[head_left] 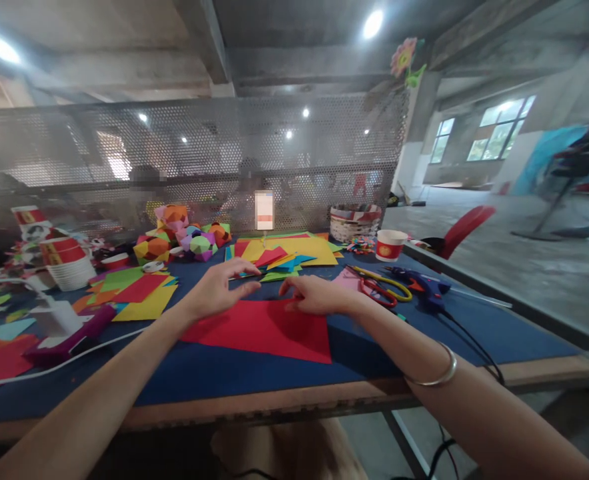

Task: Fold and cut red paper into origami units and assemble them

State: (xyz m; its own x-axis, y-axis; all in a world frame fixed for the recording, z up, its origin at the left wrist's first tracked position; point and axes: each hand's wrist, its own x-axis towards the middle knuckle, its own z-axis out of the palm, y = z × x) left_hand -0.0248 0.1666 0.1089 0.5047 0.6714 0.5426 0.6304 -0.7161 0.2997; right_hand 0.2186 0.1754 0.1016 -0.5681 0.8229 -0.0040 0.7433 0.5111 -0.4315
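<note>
A red sheet of paper (274,331) lies flat on the blue tabletop in front of me. Over its far left edge, my left hand (220,288) is open, thumb and fingers spread apart with nothing between them. My right hand (312,294) hangs over the sheet's far edge, its fingers bent and loosely apart; whether a fingertip touches the paper is hard to see. Just beyond both hands is a pile of coloured paper pieces (287,263) on larger yellow sheets (319,251). Scissors with red and yellow handles (394,287) lie right of my right hand, on pink paper.
A blue glue gun (424,287) with a cord lies at the right, near a paper cup (391,245) and a woven basket (355,222). Folded paper balls (189,240), stacked cups (67,260) and a purple power strip (72,340) occupy the left. A phone (264,210) stands behind.
</note>
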